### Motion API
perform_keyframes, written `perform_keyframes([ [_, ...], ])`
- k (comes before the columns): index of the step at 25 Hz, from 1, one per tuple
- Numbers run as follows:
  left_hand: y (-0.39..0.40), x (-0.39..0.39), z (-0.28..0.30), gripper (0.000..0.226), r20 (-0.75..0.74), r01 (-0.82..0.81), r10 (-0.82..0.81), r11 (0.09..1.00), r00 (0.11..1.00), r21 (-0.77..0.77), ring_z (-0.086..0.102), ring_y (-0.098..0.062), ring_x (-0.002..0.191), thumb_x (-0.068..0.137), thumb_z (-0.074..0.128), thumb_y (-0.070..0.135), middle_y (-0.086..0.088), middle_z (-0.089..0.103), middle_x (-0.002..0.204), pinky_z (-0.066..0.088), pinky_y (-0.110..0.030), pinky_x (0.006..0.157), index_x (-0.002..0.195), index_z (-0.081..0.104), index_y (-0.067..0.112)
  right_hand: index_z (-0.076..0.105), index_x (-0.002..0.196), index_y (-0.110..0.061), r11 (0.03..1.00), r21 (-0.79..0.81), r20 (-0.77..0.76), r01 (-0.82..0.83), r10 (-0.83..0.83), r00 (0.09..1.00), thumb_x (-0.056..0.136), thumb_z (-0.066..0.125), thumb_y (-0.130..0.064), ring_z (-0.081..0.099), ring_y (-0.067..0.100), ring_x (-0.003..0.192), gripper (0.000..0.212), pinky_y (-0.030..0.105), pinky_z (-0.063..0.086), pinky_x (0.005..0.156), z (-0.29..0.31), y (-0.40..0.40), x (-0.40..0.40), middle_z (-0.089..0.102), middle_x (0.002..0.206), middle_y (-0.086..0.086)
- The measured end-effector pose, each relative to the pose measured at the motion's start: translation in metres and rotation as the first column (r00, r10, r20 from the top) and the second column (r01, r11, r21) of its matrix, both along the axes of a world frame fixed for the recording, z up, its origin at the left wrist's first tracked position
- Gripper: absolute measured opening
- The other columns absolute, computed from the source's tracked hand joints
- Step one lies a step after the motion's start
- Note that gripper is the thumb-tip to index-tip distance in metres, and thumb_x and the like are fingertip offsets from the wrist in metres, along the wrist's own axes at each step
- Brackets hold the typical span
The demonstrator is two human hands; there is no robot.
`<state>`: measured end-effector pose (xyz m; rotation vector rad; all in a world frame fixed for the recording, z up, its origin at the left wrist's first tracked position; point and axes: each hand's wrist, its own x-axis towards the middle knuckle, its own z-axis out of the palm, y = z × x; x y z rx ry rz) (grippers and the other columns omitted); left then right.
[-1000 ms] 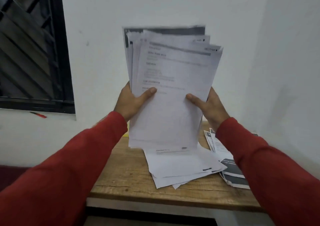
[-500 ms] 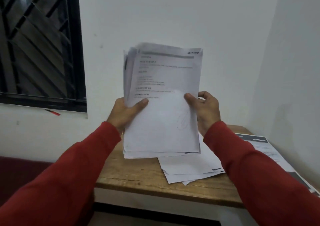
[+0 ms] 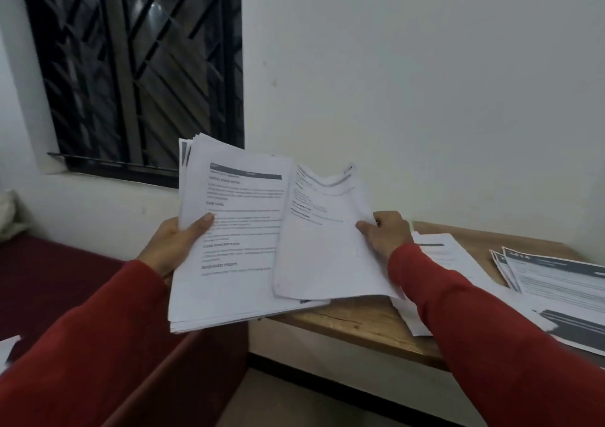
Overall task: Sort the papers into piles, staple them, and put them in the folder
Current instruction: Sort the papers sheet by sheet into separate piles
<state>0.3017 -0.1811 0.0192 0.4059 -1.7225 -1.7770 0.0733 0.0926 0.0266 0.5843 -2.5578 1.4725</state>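
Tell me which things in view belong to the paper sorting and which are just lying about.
Part of the job:
- stack of papers held by the left hand
- single sheet pinched by the right hand
- white pile on the wooden table
- dark-headed pile on the table

Lying about:
- barred window
- red seat

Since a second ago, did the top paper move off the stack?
Yes. The right hand has pulled the top sheet rightward off the stack in the left hand, toward the wooden table.
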Motion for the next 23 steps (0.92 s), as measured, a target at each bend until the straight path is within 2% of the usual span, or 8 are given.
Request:
perform_keyframes([
  [2, -0.029, 0.026, 0.003, 0.016, -0.006, -0.107, 0.107, 0.993, 0.994, -0.040, 0.074, -0.014, 0.065, 0.097, 0.060, 0.020, 0.001, 0.077, 0.075, 0.057, -0.024, 0.052, 0.098, 0.067, 0.006, 0.070, 0.086, -0.013, 0.989, 0.141, -0.026, -0.050, 0.054, 0.998, 0.087, 0.068, -0.020, 0.064, 0.026, 0.081, 0.007, 0.027, 0.047, 0.066, -0.016, -0.016, 0.000, 0.070, 0.092, 0.011],
  [5, -0.061, 0.053, 0.009, 0.014, -0.031, -0.188, 0.186, 0.979, 0.982, -0.076, 0.074, -0.013, 0.067, 0.097, 0.060, 0.021, 0.002, 0.077, 0.081, 0.059, -0.025, 0.055, 0.097, 0.068, 0.009, 0.066, 0.113, -0.012, 0.940, 0.338, -0.058, -0.045, 0.069, 0.996, 0.086, 0.067, -0.021, 0.062, 0.031, 0.095, 0.028, 0.031, 0.048, 0.078, -0.037, -0.030, -0.004, 0.064, 0.110, 0.017],
  [8, -0.061, 0.059, 0.011, 0.015, -0.042, -0.169, 0.167, 0.984, 0.985, -0.050, 0.075, -0.017, 0.071, 0.097, 0.060, 0.021, -0.002, 0.077, 0.089, 0.060, -0.029, 0.057, 0.099, 0.068, 0.009, 0.047, 0.135, -0.013, 0.862, 0.506, -0.111, -0.031, 0.100, 0.989, 0.089, 0.067, -0.021, 0.055, 0.036, 0.114, 0.051, 0.038, 0.046, 0.095, -0.044, -0.031, -0.001, 0.053, 0.126, 0.020],
  [11, -0.031, 0.043, 0.014, 0.015, -0.057, -0.073, 0.072, 0.997, 0.996, -0.014, 0.075, -0.018, 0.071, 0.098, 0.057, 0.019, -0.003, 0.078, 0.083, 0.058, -0.027, 0.054, 0.100, 0.067, 0.008, 0.046, 0.137, -0.013, 0.948, 0.319, -0.221, -0.015, 0.090, 0.971, 0.088, 0.071, -0.024, 0.053, 0.030, 0.113, 0.055, 0.036, 0.042, 0.098, -0.032, -0.027, 0.009, 0.050, 0.125, 0.017],
  [15, 0.012, 0.010, 0.025, 0.014, -0.104, 0.032, -0.032, 0.999, 0.994, -0.003, 0.075, -0.018, 0.075, 0.098, 0.057, 0.018, -0.003, 0.078, 0.088, 0.059, -0.028, 0.057, 0.101, 0.067, 0.009, 0.067, 0.106, -0.018, 0.977, -0.088, -0.156, -0.196, 0.181, 0.971, 0.091, 0.065, -0.043, 0.062, 0.013, 0.084, 0.029, 0.029, 0.048, 0.072, 0.014, -0.003, 0.039, 0.069, 0.097, -0.001],
  [18, 0.040, -0.013, 0.043, 0.013, -0.131, 0.083, -0.093, 0.993, 0.987, -0.079, 0.075, -0.016, 0.078, 0.099, 0.056, 0.017, 0.000, 0.077, 0.091, 0.059, -0.027, 0.061, 0.102, 0.068, 0.012, 0.066, 0.107, -0.014, 0.915, -0.091, 0.002, -0.394, 0.395, 0.919, 0.097, 0.059, -0.034, 0.066, 0.018, 0.075, 0.023, 0.036, 0.057, 0.062, 0.028, 0.018, 0.053, 0.071, 0.096, 0.007],
  [21, 0.055, -0.020, 0.062, 0.014, -0.125, 0.071, -0.096, 0.980, 0.988, -0.187, 0.073, -0.009, 0.066, 0.100, 0.055, 0.017, 0.006, 0.076, 0.075, 0.056, -0.020, 0.054, 0.096, 0.066, 0.011, 0.061, 0.121, -0.015, 0.890, 0.023, 0.216, -0.456, 0.441, 0.871, 0.099, 0.049, -0.029, 0.070, 0.025, 0.090, 0.029, 0.046, 0.058, 0.082, -0.004, 0.022, 0.042, 0.072, 0.108, 0.008],
  [23, 0.059, -0.023, 0.068, 0.014, -0.118, 0.075, -0.102, 0.974, 0.988, -0.214, 0.072, -0.007, 0.062, 0.100, 0.054, 0.017, 0.008, 0.075, 0.071, 0.055, -0.019, 0.051, 0.096, 0.066, 0.010, 0.063, 0.122, -0.015, 0.873, 0.012, 0.256, -0.488, 0.470, 0.845, 0.097, 0.047, -0.027, 0.070, 0.027, 0.103, 0.032, 0.044, 0.056, 0.093, -0.028, 0.022, 0.038, 0.073, 0.112, 0.006],
])
